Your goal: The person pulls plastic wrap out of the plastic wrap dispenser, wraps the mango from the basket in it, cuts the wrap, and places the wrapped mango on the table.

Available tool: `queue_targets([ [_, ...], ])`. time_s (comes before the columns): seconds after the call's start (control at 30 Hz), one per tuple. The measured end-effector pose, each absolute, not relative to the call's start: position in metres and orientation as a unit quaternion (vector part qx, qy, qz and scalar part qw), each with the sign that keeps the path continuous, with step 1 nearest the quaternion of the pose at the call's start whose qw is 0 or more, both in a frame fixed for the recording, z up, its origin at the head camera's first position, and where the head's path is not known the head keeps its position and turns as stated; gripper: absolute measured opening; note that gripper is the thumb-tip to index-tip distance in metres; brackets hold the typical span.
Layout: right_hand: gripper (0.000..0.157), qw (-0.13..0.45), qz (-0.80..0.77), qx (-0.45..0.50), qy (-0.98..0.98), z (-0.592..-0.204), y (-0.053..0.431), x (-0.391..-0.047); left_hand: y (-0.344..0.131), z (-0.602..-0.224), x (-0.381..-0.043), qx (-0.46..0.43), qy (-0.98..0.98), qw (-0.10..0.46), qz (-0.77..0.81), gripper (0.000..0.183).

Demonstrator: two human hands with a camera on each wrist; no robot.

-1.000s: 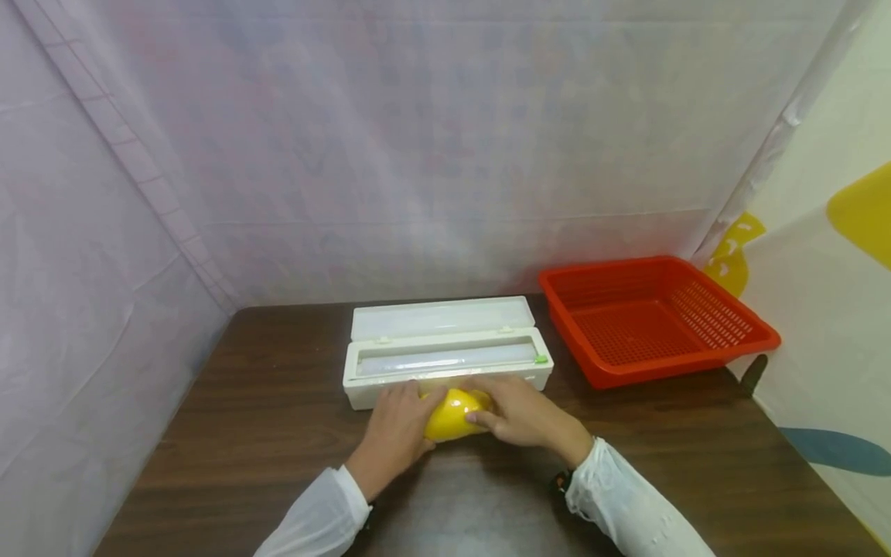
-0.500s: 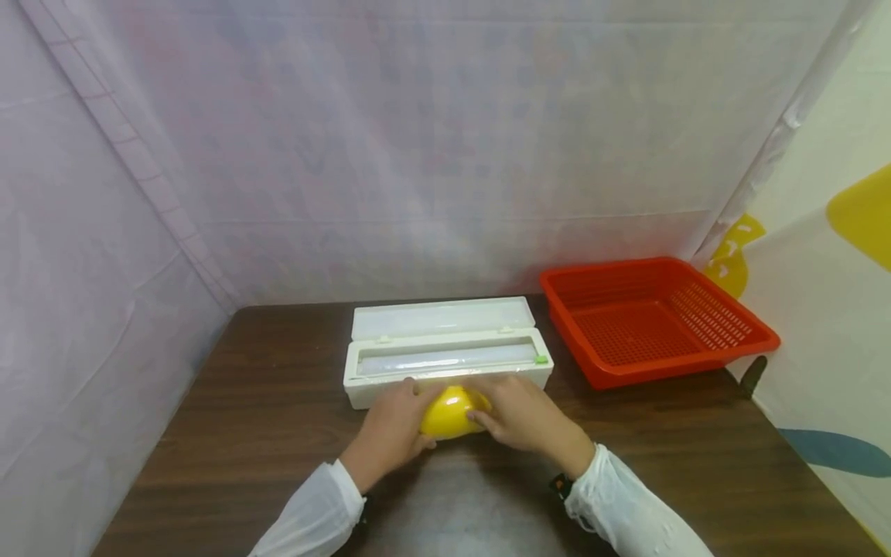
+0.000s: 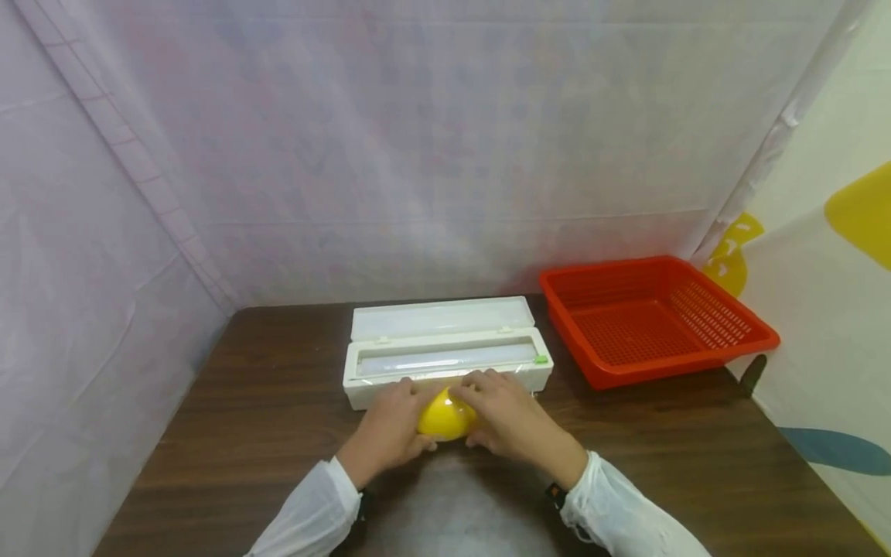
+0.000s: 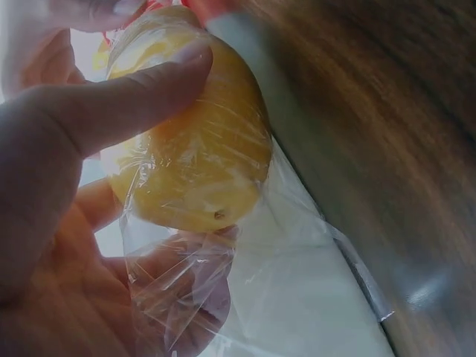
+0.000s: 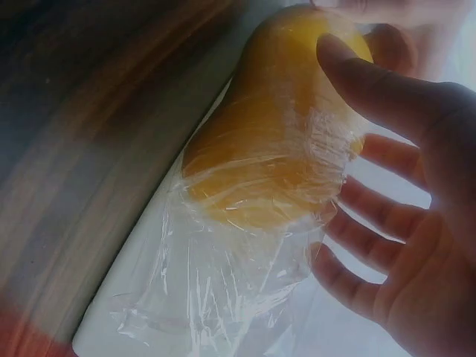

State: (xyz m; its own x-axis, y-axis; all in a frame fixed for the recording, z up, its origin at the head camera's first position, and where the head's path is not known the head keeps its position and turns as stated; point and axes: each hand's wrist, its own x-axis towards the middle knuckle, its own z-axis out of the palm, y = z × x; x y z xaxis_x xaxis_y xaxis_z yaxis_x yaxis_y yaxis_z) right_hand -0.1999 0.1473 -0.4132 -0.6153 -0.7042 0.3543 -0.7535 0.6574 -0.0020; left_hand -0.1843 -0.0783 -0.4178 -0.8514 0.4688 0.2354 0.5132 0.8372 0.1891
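Between my two hands is a glossy yellow mango-like fruit (image 3: pixel 442 418), in front of a white cling film dispenser (image 3: pixel 360 396). Clear cling film (image 5: pixel 216 290) clings in creases to the fruit and hangs loose past its ends in both wrist views. My left hand (image 3: pixel 385 428) grips the left end, thumb across the upper side and fingers curled beneath. At the other end, my right hand (image 3: pixel 511 422) holds the fruit with the thumb pressing it and the fingers bent along its side. The dispenser's lid (image 3: pixel 442 319) is raised, showing the film roll (image 3: pixel 445 360) inside.
A red plastic basket (image 3: pixel 629 371) with a perforated bottom stands at the table's back right. The dark wooden table (image 3: pixel 264 387) ends against pale hanging sheets (image 3: pixel 431 155). A green slider (image 3: pixel 541 359) sits at the dispenser's right end.
My right hand has shifted its hold, its fingers coming further over the fruit and covering more of it. The left hand keeps its grip. Dispenser and basket have not moved.
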Motion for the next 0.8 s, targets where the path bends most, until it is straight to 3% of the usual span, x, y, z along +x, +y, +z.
queue_targets([
  [0.23, 0.087, 0.168, 0.032, 0.397, -0.902, -0.418, 0.142, -0.198, -0.080, -0.417, -0.186, -0.248, -0.956, 0.065, -0.140, 0.085],
  [0.8, 0.083, 0.199, 0.016, 0.385, -0.901, -0.427, 0.140, -0.201, -0.080, -0.416, -0.185, -0.240, -0.957, 0.014, -0.164, 0.084],
])
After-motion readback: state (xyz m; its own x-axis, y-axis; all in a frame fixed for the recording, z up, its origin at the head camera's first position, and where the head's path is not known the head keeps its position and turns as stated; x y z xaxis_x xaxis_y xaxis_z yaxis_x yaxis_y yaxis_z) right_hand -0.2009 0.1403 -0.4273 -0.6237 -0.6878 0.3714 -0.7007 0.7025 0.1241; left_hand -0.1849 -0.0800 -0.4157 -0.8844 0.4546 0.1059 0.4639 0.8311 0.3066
